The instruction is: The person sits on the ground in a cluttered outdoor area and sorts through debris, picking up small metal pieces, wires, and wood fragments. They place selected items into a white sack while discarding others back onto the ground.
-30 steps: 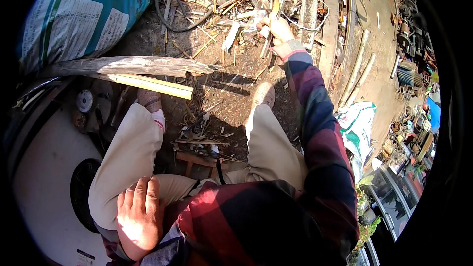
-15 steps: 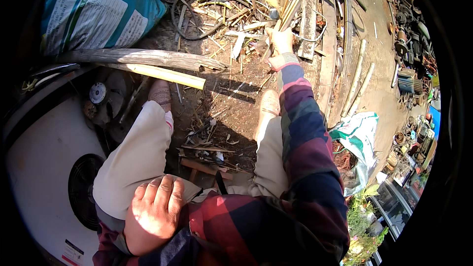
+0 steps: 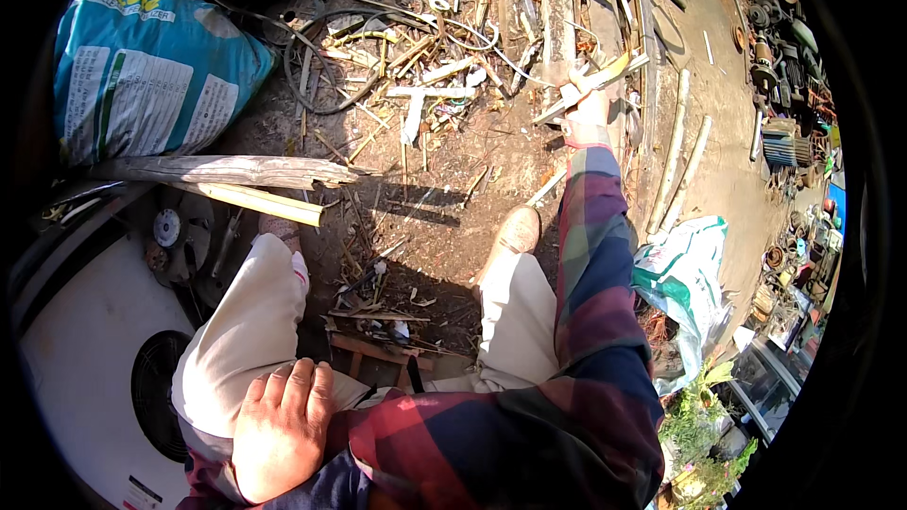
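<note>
My right hand (image 3: 586,104) reaches out at upper right, closed on a few pale wooden strips (image 3: 628,67), one with a yellow face, beside a long plank (image 3: 556,9) on the ground. My left hand (image 3: 280,426) lies open on my left thigh, fingers flat, holding nothing. Around and left of my right hand are scattered wood scraps (image 3: 444,71) and a black looped cable (image 3: 335,107). A split, weathered branch (image 3: 213,170) and a yellow batten (image 3: 257,199) lie across the left side, over my left foot.
A teal printed sack (image 3: 155,90) lies upper left. A white appliance with a black fan grille (image 3: 157,397) stands lower left. Two pale poles (image 3: 673,146), a white-and-green sack (image 3: 682,279) and piled metal parts (image 3: 786,142) line the right, with plants (image 3: 704,444) and glass panels below.
My right hand has moved to the right, and the strips in it have swung from nearly upright to a diagonal. My left hand stays on my thigh. The view has shifted slightly.
</note>
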`<state>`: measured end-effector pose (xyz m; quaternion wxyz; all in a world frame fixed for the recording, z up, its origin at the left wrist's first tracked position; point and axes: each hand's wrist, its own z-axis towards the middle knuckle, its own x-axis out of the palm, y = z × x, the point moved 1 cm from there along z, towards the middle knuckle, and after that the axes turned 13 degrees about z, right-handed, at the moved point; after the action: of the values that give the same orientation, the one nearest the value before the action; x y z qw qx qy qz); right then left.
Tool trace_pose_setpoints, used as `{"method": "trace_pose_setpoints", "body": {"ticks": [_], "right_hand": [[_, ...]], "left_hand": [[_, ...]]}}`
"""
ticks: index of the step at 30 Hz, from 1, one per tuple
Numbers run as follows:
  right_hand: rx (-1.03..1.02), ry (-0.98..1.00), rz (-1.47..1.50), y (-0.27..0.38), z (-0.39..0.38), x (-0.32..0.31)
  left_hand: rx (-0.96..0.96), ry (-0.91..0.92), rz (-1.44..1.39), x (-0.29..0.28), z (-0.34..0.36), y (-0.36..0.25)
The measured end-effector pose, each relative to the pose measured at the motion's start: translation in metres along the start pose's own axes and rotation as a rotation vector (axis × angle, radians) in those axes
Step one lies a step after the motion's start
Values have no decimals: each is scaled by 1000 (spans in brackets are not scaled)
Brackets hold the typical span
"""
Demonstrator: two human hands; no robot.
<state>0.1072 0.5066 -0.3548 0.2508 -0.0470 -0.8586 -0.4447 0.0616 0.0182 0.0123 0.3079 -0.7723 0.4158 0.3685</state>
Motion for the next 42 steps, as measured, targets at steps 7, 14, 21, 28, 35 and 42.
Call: {"method": "trace_pose_setpoints", "body": {"ticks": [7, 14, 21, 28, 35, 42], "right_hand": [[-116, -144, -985, -56, 70, 3], [-17, -294, -1393, -70, 30, 80], [-294, -146, -799, -34, 53, 20], [-213, 150, -166, 56, 23, 22], [-151, 387, -687, 62, -14, 86], [-39, 843, -916, -39, -60, 118]], "left_hand": [[-65, 47, -12, -15, 50, 11], [-153, 39, -2, -16, 55, 24], [-184, 38, -19, -12, 52, 29], [-168, 64, -26, -10, 37, 28], [-151, 112, -33, -8, 27, 24], [-158, 109, -37, -7, 25, 29]]}}
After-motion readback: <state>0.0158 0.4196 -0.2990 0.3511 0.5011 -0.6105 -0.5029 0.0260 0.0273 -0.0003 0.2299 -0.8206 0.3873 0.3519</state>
